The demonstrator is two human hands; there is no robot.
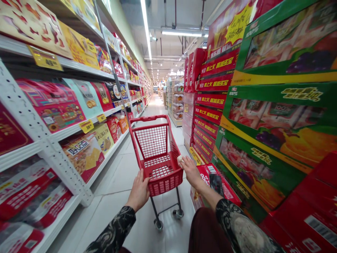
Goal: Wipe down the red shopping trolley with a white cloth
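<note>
In front of me stands a small red plastic shopping cart, its handle bar farther away and its basket showing bare grid. My left hand is closed on the near left corner of the basket rim. Against the right side of the rim, my right hand pinches a small crumpled white wad, which looks like tissue or cloth. Part of the right fingers also rests along the basket edge. Below the basket, dark legs run down to caster wheels on the floor.
White shelving with boxed snacks runs along the left. Close on my right rise green juice cartons and stacked red drink cases. A red box sits low beside my right forearm. A tiled aisle stretches ahead.
</note>
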